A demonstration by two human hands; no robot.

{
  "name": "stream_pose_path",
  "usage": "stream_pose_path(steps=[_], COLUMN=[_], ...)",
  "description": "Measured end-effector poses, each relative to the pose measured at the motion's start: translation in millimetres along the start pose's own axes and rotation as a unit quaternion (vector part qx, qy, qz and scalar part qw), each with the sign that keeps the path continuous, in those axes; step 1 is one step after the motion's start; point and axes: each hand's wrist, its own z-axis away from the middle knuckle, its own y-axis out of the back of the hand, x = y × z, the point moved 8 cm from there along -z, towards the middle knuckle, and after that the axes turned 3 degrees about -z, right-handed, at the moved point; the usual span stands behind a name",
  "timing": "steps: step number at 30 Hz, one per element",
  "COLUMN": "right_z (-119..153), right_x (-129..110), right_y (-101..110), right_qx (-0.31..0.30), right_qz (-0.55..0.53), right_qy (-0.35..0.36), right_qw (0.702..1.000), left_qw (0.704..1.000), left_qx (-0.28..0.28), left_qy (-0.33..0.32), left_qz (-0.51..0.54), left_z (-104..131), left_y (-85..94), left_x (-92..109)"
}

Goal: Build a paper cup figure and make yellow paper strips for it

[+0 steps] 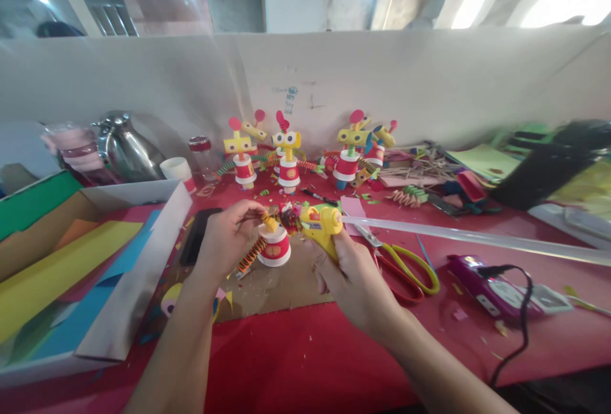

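A yellow hot glue gun (321, 223) is gripped in my right hand (356, 274), its nozzle pointing left. A long clear glue stick (458, 234) runs out of its back end. Upside down on the brown cardboard (286, 296) stands a red and white paper cup (275, 247). My left hand (236, 229) is closed at the cup's top, pinching a folded yellow paper spring (270, 221). The nozzle is close to this spring; whether they touch I cannot tell. An orange and black paper spring (252, 255) sticks out from the cup's left side.
Several cup figures (289, 169) stand along the back wall. Left is a white box (143, 261) of coloured paper, with a phone (198, 235) beside it. Scissors (405, 267) and a purple power strip (496, 286) with a black cord lie to the right.
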Motion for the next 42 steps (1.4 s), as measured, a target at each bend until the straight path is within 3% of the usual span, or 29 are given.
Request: stream_pose_path(steps=[19, 25, 34, 38, 42], right_z=[2.3, 1.2, 1.1, 0.8, -5.5], right_x=[-6.4, -5.0, -2.0, 4.9, 42.7], right_y=[1.6, -1.3, -2.9, 9.3, 48.3], right_qx=[0.007, -0.006, -0.008, 0.015, 0.098], right_qz=[0.010, 0.023, -0.008, -0.075, -0.188], right_qy=[0.022, 0.011, -0.003, -0.024, -0.099], right_qw=[1.000, 1.000, 1.000, 0.997, 0.972], left_qw=[0.999, 1.000, 1.000, 1.000, 0.999], left_qx=[-0.004, 0.001, -0.005, 0.007, 0.006], left_qy=[0.002, 0.005, -0.001, 0.002, -0.010], left_qz=[0.045, -0.005, 0.001, -0.006, -0.032], left_z=[-0.8, -1.5, -1.0, -0.6, 0.9], left_y=[-1.8, 1.1, -0.2, 1.1, 1.8], left_x=[-4.3, -1.2, -1.0, -1.4, 1.1])
